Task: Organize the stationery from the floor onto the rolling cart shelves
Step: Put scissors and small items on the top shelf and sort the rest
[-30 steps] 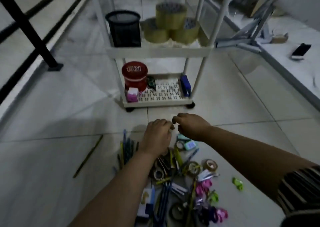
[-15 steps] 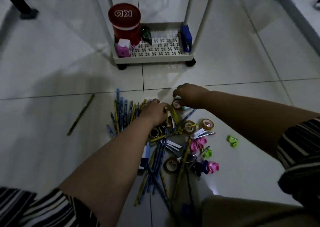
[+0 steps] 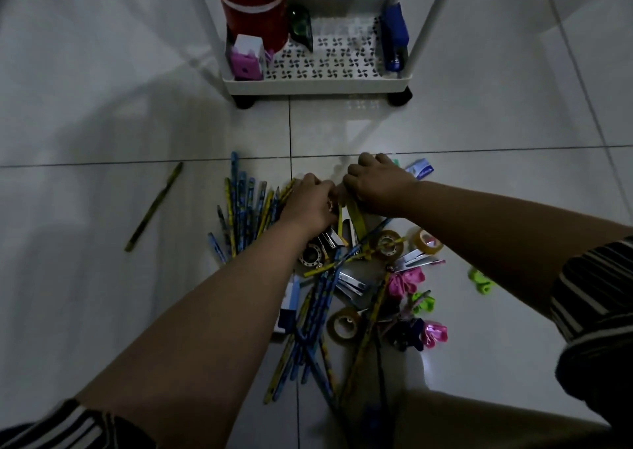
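Both hands down on the stationery pile (image 3: 346, 277) on the floor (image 3: 102, 294), just in front of the rolling cart (image 3: 317, 83). Left hand (image 3: 308, 203) curled over pencils; what it grips, cannot tell. Right hand (image 3: 376, 183) fingers curled, seemingly pinching a yellow pencil (image 3: 356, 214). Cart bottom shelf holds red canister (image 3: 250, 6), pink sharpener (image 3: 245, 66), blue stapler (image 3: 395, 39).
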